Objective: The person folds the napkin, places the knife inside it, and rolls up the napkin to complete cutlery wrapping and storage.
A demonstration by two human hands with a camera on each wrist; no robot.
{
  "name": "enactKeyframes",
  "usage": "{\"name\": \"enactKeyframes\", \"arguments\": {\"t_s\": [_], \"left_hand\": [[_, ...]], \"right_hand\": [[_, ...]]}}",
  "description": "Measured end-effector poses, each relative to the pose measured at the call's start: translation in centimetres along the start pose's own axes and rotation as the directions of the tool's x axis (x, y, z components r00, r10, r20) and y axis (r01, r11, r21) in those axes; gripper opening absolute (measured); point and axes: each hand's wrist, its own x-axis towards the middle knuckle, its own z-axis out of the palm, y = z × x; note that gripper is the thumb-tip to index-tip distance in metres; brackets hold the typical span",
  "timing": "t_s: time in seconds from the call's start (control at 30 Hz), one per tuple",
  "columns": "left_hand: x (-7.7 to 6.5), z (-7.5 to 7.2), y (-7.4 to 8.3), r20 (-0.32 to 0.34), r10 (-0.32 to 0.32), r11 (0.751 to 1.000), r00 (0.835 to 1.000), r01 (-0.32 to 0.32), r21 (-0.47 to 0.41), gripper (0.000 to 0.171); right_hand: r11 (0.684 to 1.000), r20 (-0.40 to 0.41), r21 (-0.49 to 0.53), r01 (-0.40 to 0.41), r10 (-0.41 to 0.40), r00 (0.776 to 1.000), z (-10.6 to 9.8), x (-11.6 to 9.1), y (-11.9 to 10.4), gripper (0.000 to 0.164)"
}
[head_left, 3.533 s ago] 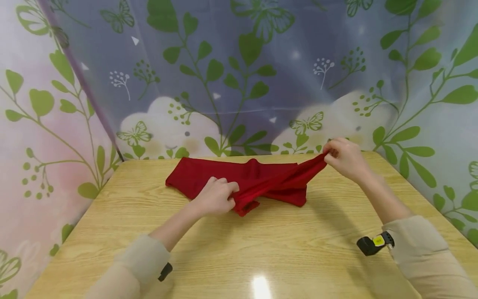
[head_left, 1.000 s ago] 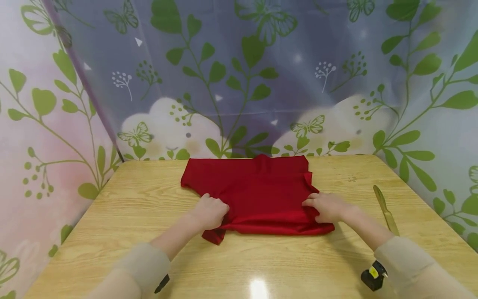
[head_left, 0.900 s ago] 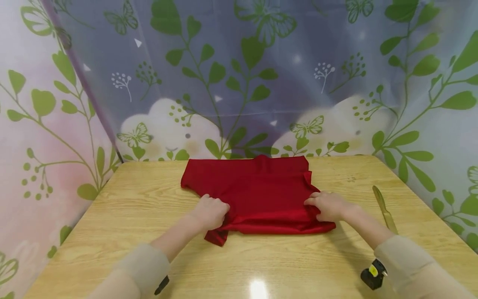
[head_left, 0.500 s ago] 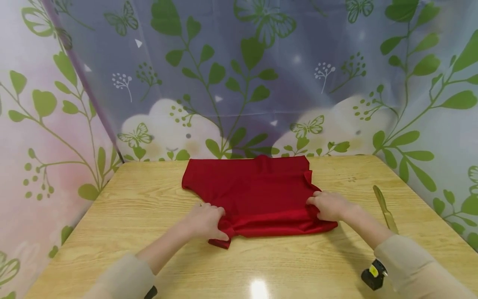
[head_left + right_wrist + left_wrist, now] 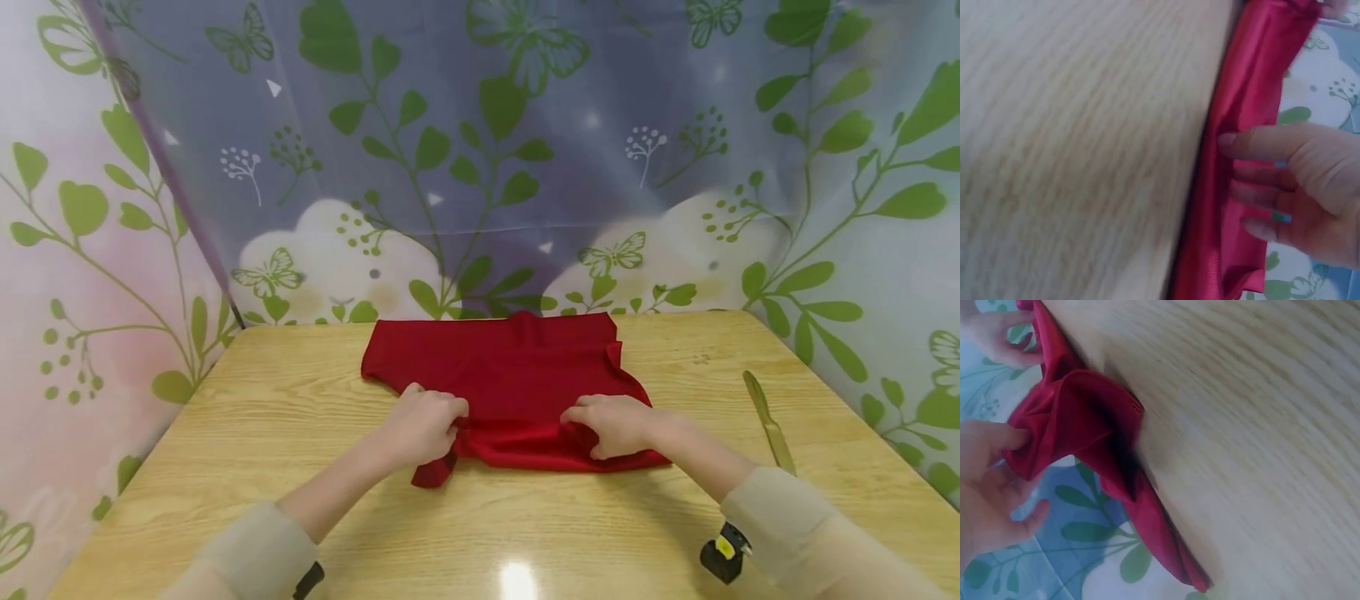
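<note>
A shiny red cloth (image 5: 517,375) with a stitched hem lies folded and rumpled on the table, its front edge rolled into a loose fold. My left hand (image 5: 423,425) pinches it at the front left corner; in the left wrist view, fingers (image 5: 1013,437) grip a bunched part while another finger stands apart. A short flap (image 5: 433,473) hangs out below that hand. My right hand (image 5: 618,425) rests on the cloth's front right part, thumb and fingers spread apart. In the right wrist view, fingertips (image 5: 1229,144) touch the folded strip.
A gold-coloured knife (image 5: 767,417) lies on the wooden table (image 5: 420,550), right of the cloth and close by the right forearm. A patterned curtain (image 5: 480,167) with leaves and butterflies stands behind the table and along both sides.
The cloth, earlier lifted at the right, now lies lower and wider. Lately my left hand loosened, then took its corner again; my right hand slid left from the side edge onto the cloth.
</note>
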Motion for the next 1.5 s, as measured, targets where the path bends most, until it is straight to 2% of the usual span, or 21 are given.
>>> {"name": "enactKeyframes", "arguments": {"t_s": [0.1, 0.2, 0.23, 0.3, 0.37, 0.43, 0.53, 0.63, 0.73, 0.87, 0.93, 1.03, 1.17, 1.33, 1.5], "left_hand": [[0.0, -0.1, -0.1, 0.0, 0.069, 0.998, 0.998, -0.069, 0.004, 0.015], [-0.1, -0.1, -0.3, 0.003, 0.094, 0.996, 0.996, -0.094, -0.008, 0.014], [-0.2, 0.0, -0.4, 0.007, 0.091, 0.996, 0.996, -0.091, -0.01, 0.015], [-0.3, 0.1, -0.6, 0.026, 0.082, 0.997, 0.996, -0.082, -0.017, 0.018], [-0.5, 0.2, -0.7, 0.066, 0.065, 0.998, 0.996, -0.064, -0.02, 0.021], [-0.6, 0.2, -0.7, 0.112, 0.044, 0.999, 0.993, -0.044, -0.004, 0.018], [-0.8, 0.3, -0.8, 0.164, 0.009, 1.0, 0.986, -0.01, 0.001, 0.009], [-0.9, 0.2, -1.1, 0.176, 0.013, 0.999, 0.984, -0.005, -0.045, 0.02], [-1.1, -0.2, -1.5, 0.131, 0.067, 0.99, 0.989, -0.05, -0.129, 0.024], [-1.4, -0.9, -1.9, 0.036, 0.108, 0.976, 0.993, -0.1, -0.194, 0.013], [-1.7, -1.1, -2.0, 0.007, 0.11, 0.976, 0.994, -0.107, -0.19, 0.015], [-1.9, -1.2, -2.2, -0.024, 0.103, 0.989, 0.994, -0.105, -0.103, 0.015], [-2.4, -0.6, -2.9, -0.089, 0.05, 0.998, 0.995, -0.046, 0.052, 0.015], [-3.6, 0.1, -5.0, -0.176, -0.077, 0.992, 0.981, 0.094, 0.089, 0.017], [-4.4, -0.6, -7.1, -0.246, -0.131, 0.979, 0.96, 0.165, 0.122, 0.019]], "right_hand": [[1.0, 0.01, -0.012, -0.02, 0.02, 1.0, 0.3, 0.3, 0.0, 0.046], [1.0, -0.013, -0.025, 0.0, 0.0, 1.0, 0.4, 0.4, 0.3, 0.022], [0.999, -0.024, -0.031, 0.014, -0.015, 1.0, 0.4, 0.4, 0.4, 0.015], [0.998, -0.065, -0.047, 0.039, -0.042, 0.997, 0.4, 0.2, 0.6, 0.013], [0.997, -0.128, -0.067, 0.04, -0.049, 0.991, 0.2, 0.0, 1.0, 0.013], [0.998, -0.193, -0.046, 0.036, -0.044, 0.98, -0.3, -0.4, 1.5, 0.01], [0.999, -0.287, -0.005, 0.034, -0.034, 0.957, -1.8, -1.1, 2.3, 0.012], [0.999, -0.336, 0.025, 0.029, -0.019, 0.942, -3.8, -1.9, 2.7, 0.014], [1.0, -0.374, 0.019, -0.023, 0.029, 0.927, -5.6, -2.6, 2.7, 0.014], [0.994, -0.4, 0.034, -0.104, 0.109, 0.91, -6.7, -3.2, 2.9, 0.012], [0.992, -0.408, 0.035, -0.123, 0.127, 0.904, -7.0, -3.5, 3.0, 0.011], [0.992, -0.435, 0.026, -0.126, 0.125, 0.892, -7.1, -3.8, 3.2, 0.009], [0.993, -0.494, 0.014, -0.119, 0.11, 0.862, -7.4, -4.4, 3.6, 0.009], [0.989, -0.533, -0.007, -0.146, 0.12, 0.838, -7.9, -5.4, 4.4, 0.009], [0.981, -0.535, -0.02, -0.194, 0.153, 0.831, -8.3, -6.2, 4.7, 0.008]]}}
